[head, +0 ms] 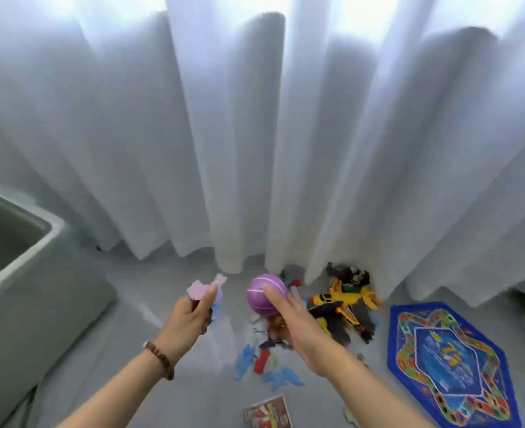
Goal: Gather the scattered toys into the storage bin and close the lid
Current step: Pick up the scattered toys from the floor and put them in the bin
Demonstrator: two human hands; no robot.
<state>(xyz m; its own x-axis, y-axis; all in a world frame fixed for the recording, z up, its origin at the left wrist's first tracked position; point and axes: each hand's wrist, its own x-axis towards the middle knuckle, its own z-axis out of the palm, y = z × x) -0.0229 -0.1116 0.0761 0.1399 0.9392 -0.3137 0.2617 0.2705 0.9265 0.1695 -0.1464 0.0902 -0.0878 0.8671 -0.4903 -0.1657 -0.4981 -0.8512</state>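
Two bare forearms reach forward from the bottom edge, the left one wearing a brown bead bracelet (161, 358). At their ends, the left hand (187, 316) has its fingers curled round the lower part of a pale pink and lilac plastic toy figure (201, 287), thumb lying up along it. The right hand (298, 329) cups a glossy purple ball with thin white lines (261, 296), thumb laid across its face and the fingers hidden behind it. Both toys are held above the grey floor (193, 396). Below and beyond the right hand lies a heap of toys, among them a yellow and black plastic vehicle (344, 301), translucent blue pieces (245, 359) and a red piece (262, 361). The grey storage bin with a pale rim (23, 261) stands open at the left, well apart from the heap. A blue patterned play mat (449, 359) lies at the right, a printed booklet (267, 412) near the bottom edge, and white pleated curtains (224, 134) hang behind.
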